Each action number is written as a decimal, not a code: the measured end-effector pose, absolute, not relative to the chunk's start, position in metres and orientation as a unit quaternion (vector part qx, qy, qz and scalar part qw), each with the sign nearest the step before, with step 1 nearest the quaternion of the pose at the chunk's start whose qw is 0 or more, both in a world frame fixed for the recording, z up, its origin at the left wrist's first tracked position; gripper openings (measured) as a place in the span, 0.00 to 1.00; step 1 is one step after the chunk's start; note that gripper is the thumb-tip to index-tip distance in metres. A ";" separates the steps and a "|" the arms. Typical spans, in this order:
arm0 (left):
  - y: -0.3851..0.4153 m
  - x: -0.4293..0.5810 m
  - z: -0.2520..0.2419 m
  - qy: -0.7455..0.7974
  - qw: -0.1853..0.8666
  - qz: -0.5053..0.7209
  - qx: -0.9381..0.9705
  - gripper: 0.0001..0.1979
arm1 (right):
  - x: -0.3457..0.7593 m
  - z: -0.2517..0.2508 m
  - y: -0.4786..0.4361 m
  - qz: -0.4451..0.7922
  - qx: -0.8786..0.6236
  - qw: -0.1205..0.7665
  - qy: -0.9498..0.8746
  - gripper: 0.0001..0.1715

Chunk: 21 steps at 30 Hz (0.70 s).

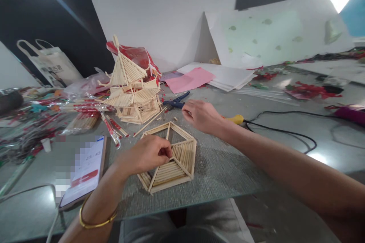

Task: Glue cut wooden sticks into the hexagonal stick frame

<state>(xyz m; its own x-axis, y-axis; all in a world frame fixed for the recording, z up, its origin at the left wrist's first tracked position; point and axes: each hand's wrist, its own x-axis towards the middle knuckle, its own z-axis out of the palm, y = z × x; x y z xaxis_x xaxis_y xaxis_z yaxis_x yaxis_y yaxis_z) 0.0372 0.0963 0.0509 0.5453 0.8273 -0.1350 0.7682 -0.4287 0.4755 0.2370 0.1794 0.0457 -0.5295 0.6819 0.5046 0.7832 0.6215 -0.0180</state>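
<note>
A hexagonal frame of thin wooden sticks (194, 159) lies flat on the table in front of me. Two of its triangular sections are filled with rows of sticks. My left hand (152, 153) is over the frame's middle, thumb and fingertips pinched together where the spokes meet; anything between them is hidden. Beyond the frame, my right hand (201, 115) hovers with curled fingers beside the blue-handled pliers (175, 102). I cannot make out what, if anything, those fingers hold, or whether they touch the pliers.
A pagoda model of sticks (132, 87) stands behind the frame. Left are a phone (88, 171) and bundled sticks in plastic (85, 119). A yellow-handled tool (235, 119) with a black cord lies under my right forearm. Pink paper (189, 79) and white sheets (228, 79) lie farther back.
</note>
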 end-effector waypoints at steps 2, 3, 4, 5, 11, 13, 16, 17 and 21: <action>0.095 0.038 0.052 0.464 0.236 0.052 0.852 0.09 | 0.237 0.046 0.179 -0.110 -0.420 0.232 -0.870 0.11; 0.094 0.038 0.052 0.459 0.230 0.049 0.857 0.10 | 0.237 0.046 0.179 -0.112 -0.419 0.228 -0.872 0.11; 0.094 0.038 0.051 0.454 0.223 0.047 0.861 0.10 | 0.237 0.046 0.179 -0.113 -0.418 0.224 -0.873 0.11; 0.093 0.038 0.051 0.450 0.218 0.046 0.865 0.11 | 0.237 0.046 0.179 -0.113 -0.417 0.219 -0.875 0.11; 0.094 0.039 0.049 0.436 0.197 0.032 0.877 0.13 | 0.236 0.045 0.178 -0.117 -0.409 0.208 -0.881 0.13; 0.095 0.039 0.049 0.436 0.195 0.026 0.878 0.13 | 0.236 0.044 0.178 -0.119 -0.406 0.211 -0.881 0.13; 0.095 0.039 0.049 0.432 0.196 0.022 0.880 0.13 | 0.236 0.043 0.178 -0.115 -0.406 0.204 -0.883 0.13; 0.096 0.039 0.049 0.431 0.197 0.022 0.880 0.13 | 0.235 0.042 0.178 -0.114 -0.406 0.201 -0.884 0.13; 0.096 0.040 0.049 0.439 0.195 0.024 0.877 0.13 | 0.235 0.042 0.178 -0.111 -0.398 0.190 -0.891 0.13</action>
